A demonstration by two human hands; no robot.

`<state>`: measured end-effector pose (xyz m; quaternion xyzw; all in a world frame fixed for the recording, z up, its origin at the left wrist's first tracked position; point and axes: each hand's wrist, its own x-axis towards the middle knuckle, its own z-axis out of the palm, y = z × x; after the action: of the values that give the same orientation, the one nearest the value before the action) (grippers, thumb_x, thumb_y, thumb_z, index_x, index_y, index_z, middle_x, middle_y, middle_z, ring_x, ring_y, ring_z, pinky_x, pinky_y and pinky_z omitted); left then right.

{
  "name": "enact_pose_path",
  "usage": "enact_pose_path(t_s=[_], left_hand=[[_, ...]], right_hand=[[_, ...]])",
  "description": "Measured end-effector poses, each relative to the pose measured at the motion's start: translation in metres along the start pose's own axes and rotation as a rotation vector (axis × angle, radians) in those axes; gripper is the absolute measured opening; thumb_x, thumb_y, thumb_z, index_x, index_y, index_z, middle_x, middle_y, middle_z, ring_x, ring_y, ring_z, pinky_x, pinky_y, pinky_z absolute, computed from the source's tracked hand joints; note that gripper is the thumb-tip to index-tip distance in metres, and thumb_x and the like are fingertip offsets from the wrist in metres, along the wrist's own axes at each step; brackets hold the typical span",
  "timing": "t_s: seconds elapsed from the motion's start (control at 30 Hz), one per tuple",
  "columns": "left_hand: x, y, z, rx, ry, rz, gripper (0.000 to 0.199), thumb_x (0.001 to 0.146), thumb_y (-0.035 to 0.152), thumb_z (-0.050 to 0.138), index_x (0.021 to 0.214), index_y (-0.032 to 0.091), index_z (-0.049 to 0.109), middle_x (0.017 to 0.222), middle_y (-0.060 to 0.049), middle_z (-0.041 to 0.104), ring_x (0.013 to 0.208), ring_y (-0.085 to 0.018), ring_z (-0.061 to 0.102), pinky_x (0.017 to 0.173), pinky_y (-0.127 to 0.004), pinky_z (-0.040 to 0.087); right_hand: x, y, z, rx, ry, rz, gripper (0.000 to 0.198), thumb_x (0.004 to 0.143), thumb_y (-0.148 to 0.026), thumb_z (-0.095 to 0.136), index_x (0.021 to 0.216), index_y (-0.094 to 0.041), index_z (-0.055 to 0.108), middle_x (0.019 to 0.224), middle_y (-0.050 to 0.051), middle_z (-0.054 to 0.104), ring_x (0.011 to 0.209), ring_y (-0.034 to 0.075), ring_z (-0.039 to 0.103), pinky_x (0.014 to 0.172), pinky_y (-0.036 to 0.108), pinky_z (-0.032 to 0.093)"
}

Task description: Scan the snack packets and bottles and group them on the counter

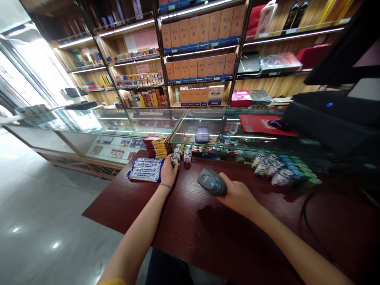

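My left hand (168, 173) has its fingers wrapped round a small silver-capped jar (175, 160) on the dark red wooden counter (190, 221). Beside it stand several similar small jars (187, 155). To the left of that hand lie blue-and-white packets (145, 169), with stacks of yellow and dark red packs (162, 147) just behind. In my right hand (239, 194) is a black barcode scanner (211, 182) with a blue light, held above the counter. Its head points left and away from me.
A glass display case (213, 148) borders the counter's far side. More small jars (268, 166) and green-topped containers (308, 174) stand at the right, near a black cable (305, 213). A mouse (279, 124) lies on a red mat (255, 123). Shelves of boxes (204, 29) line the wall.
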<state>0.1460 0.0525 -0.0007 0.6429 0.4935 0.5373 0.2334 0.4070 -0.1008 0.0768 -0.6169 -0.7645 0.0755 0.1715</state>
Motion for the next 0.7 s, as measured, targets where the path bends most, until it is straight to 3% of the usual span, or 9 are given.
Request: enact_pose_path(t_s=[0.2, 0.47, 0.53, 0.63, 0.7], left_hand=[[-0.001, 0.000, 0.000, 0.122, -0.007, 0.122, 0.067, 0.077, 0.020, 0.074, 0.138, 0.021, 0.049, 0.137, -0.015, 0.052, 0.134, -0.032, 0.044, 0.117, -0.049, 0.030], [-0.011, 0.018, 0.002, 0.364, 0.067, 0.321, 0.069, 0.080, 0.038, 0.075, 0.142, 0.023, 0.048, 0.154, -0.018, 0.034, 0.145, -0.037, 0.029, 0.119, -0.056, 0.024], [-0.014, 0.023, 0.006, 0.376, 0.066, 0.384, 0.064, 0.083, 0.041, 0.071, 0.141, 0.025, 0.049, 0.155, -0.017, 0.034, 0.147, -0.036, 0.027, 0.120, -0.056, 0.022], [-0.020, 0.036, 0.019, 0.356, 0.003, 0.472, 0.059, 0.088, 0.043, 0.066, 0.141, 0.025, 0.048, 0.153, -0.016, 0.037, 0.146, -0.035, 0.028, 0.119, -0.056, 0.023], [-0.023, 0.049, 0.034, 0.310, -0.070, 0.521, 0.059, 0.090, 0.041, 0.064, 0.143, 0.025, 0.046, 0.151, -0.016, 0.039, 0.144, -0.034, 0.032, 0.119, -0.055, 0.025]], right_hand=[[0.001, 0.003, -0.013, 0.042, -0.009, 0.052, 0.046, 0.077, -0.034, 0.066, 0.120, -0.022, 0.056, 0.086, 0.006, 0.077, 0.080, 0.032, 0.074, 0.061, 0.031, 0.042], [0.005, 0.044, -0.058, 0.294, 0.211, 0.077, 0.056, 0.075, -0.031, 0.070, 0.130, -0.025, 0.058, 0.099, 0.006, 0.077, 0.090, 0.029, 0.072, 0.071, 0.034, 0.053], [0.002, 0.052, -0.075, 0.360, 0.210, 0.131, 0.055, 0.077, -0.032, 0.069, 0.130, -0.024, 0.058, 0.095, 0.006, 0.076, 0.075, 0.025, 0.072, 0.064, 0.033, 0.053], [-0.009, 0.063, -0.103, 0.443, 0.162, 0.229, 0.050, 0.078, -0.034, 0.067, 0.126, -0.021, 0.059, 0.077, 0.002, 0.073, 0.043, 0.016, 0.058, 0.047, 0.028, 0.045], [-0.019, 0.070, -0.122, 0.487, 0.155, 0.263, 0.041, 0.078, -0.035, 0.066, 0.116, -0.020, 0.062, 0.068, 0.000, 0.069, 0.040, 0.014, 0.053, 0.043, 0.026, 0.041]])
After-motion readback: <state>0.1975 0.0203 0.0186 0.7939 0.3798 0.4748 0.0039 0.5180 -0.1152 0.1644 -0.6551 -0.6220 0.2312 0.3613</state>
